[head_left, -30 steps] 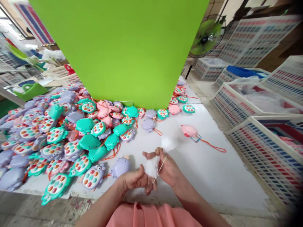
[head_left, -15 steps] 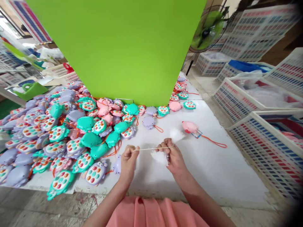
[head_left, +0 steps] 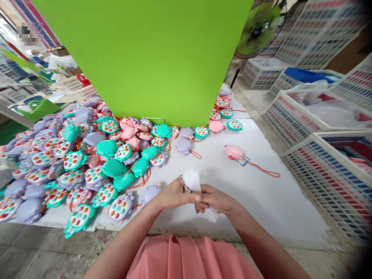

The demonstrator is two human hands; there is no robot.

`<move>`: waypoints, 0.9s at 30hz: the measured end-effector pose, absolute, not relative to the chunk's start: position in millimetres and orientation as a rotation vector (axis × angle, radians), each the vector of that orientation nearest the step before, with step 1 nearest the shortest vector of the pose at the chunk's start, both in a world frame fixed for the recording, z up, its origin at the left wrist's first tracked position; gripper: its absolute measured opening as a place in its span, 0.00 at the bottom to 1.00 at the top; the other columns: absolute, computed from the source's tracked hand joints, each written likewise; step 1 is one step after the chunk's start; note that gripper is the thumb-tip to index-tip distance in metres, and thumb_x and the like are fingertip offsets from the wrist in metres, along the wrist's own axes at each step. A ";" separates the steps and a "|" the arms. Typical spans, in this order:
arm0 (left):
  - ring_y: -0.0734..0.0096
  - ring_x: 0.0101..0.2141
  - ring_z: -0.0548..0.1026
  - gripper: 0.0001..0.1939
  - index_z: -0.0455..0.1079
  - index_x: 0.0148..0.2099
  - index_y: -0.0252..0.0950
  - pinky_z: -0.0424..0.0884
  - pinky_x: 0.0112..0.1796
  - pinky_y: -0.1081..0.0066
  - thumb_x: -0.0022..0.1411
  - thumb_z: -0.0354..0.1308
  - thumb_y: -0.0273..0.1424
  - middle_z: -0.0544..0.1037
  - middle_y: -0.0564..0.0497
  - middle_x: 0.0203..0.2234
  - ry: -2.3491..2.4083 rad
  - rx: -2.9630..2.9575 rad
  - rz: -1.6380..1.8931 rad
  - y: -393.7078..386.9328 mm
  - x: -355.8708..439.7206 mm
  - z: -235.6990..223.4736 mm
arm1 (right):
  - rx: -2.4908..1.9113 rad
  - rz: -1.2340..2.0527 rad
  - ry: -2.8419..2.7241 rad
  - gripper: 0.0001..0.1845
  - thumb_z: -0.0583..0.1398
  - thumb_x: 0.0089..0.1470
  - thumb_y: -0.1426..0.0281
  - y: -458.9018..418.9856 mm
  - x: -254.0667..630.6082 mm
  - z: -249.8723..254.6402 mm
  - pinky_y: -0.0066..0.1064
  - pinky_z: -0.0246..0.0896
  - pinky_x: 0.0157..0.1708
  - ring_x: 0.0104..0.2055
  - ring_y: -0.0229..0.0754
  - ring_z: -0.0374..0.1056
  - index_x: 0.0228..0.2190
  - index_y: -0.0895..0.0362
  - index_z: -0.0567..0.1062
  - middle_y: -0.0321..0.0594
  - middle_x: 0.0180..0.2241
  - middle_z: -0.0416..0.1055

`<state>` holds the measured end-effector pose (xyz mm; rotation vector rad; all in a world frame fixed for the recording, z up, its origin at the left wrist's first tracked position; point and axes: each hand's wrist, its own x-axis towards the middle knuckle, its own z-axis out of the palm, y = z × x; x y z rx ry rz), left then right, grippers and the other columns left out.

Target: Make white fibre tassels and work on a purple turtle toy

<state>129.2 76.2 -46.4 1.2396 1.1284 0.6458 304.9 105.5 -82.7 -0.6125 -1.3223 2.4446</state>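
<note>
My left hand [head_left: 174, 194] and my right hand [head_left: 216, 199] meet just above the near part of the white table [head_left: 261, 201]. Both are closed around a small bundle of clear plastic bags [head_left: 192, 180] that sticks up between them; a thin elastic band is on it, barely visible. A purple toy [head_left: 151, 192] lies just left of my left hand. A pink toy [head_left: 234, 152] with an orange cord lies alone farther back to the right.
A big heap of teal, purple and pink toys [head_left: 87, 162] covers the table's left half. A green panel [head_left: 151, 58] blocks the far view. White slatted crates [head_left: 328, 170] stand along the right, a fan [head_left: 257, 29] behind them.
Half a second ago my hands were apart, stretching a band between them. Now they have come together around the bag bundle, which points upward.
</note>
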 end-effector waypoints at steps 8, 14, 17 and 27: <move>0.74 0.12 0.65 0.24 0.68 0.30 0.31 0.61 0.15 0.75 0.53 0.57 0.51 0.68 0.54 0.11 1.258 0.843 0.951 73.1 163.3 -60.6 | -0.712 2.395 -1.348 0.04 0.60 0.43 0.70 111.4 292.0 -89.2 0.29 0.60 0.28 0.24 0.38 0.65 0.23 0.58 0.71 0.33 0.17 0.67; 0.81 0.10 0.58 0.24 0.65 0.27 0.34 0.52 0.13 0.78 0.51 0.58 0.52 0.62 0.59 0.10 1.430 0.905 1.014 82.7 156.0 -51.4 | -0.536 2.452 -1.363 0.15 0.64 0.45 0.65 118.2 295.8 -97.1 0.28 0.62 0.35 0.35 0.40 0.69 0.34 0.61 0.74 0.42 0.33 0.73; 0.80 0.14 0.61 0.23 0.66 0.28 0.33 0.56 0.16 0.78 0.52 0.57 0.50 0.65 0.57 0.13 1.434 0.979 1.012 85.2 154.5 -50.3 | -0.458 2.541 -1.304 0.18 0.65 0.43 0.64 113.2 294.2 -99.3 0.31 0.66 0.31 0.36 0.43 0.70 0.36 0.60 0.72 0.42 0.33 0.72; 0.81 0.23 0.58 0.29 0.66 0.47 0.34 0.57 0.23 0.78 0.44 0.67 0.40 0.67 0.53 0.33 1.389 1.426 0.743 90.9 113.9 -45.3 | -0.694 2.173 -1.134 0.14 0.62 0.48 0.61 113.3 307.6 -92.2 0.22 0.49 0.12 0.18 0.33 0.59 0.27 0.58 0.66 0.37 0.21 0.68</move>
